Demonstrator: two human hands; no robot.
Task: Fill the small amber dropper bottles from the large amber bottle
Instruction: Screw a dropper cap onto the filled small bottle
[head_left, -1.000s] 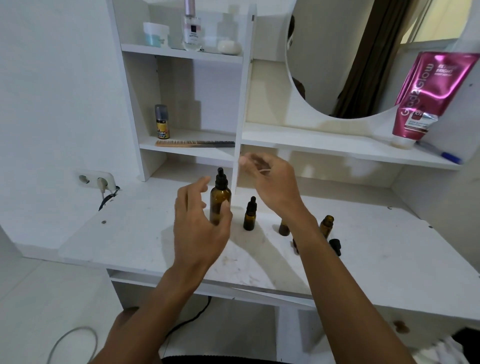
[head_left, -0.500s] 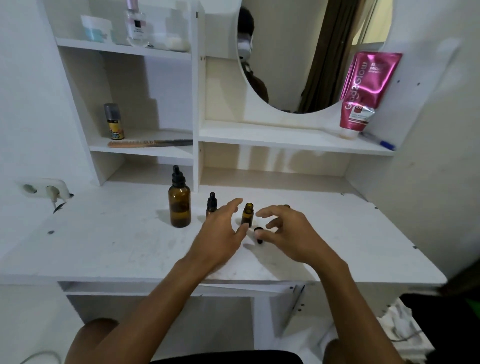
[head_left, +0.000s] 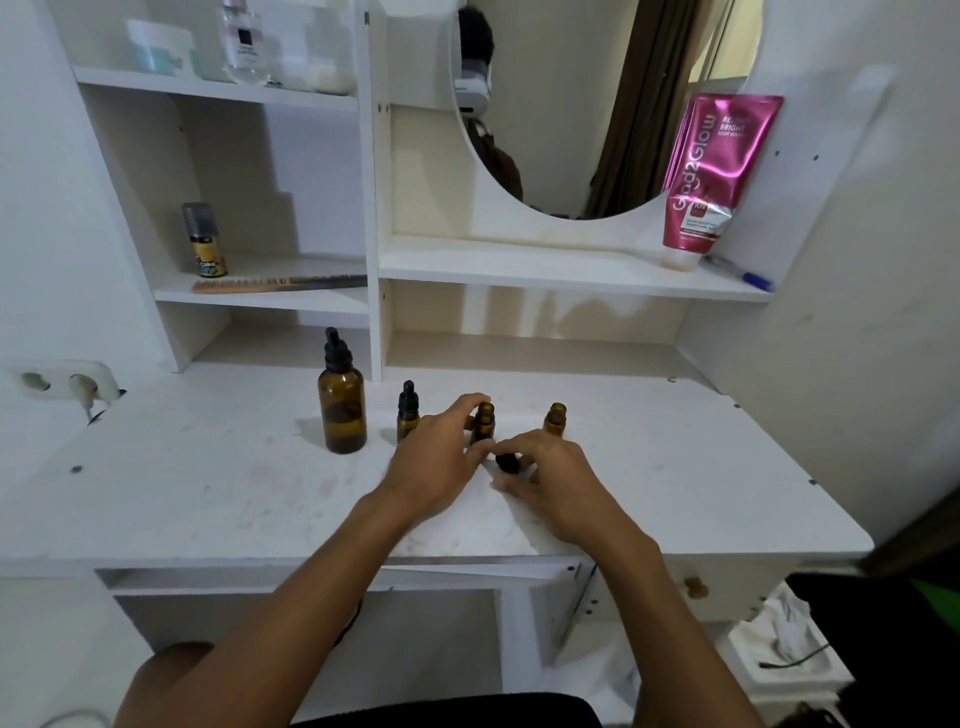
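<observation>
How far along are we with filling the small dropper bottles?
Done: the middle small bottle and the right small bottle stand uncapped. In hand: the left hand grips the middle one; the right hand pinches a black cap beside it. Left: the capped small bottle and the large amber bottle are still closed, so transfer looks unstarted; fill levels unreadable.
</observation>
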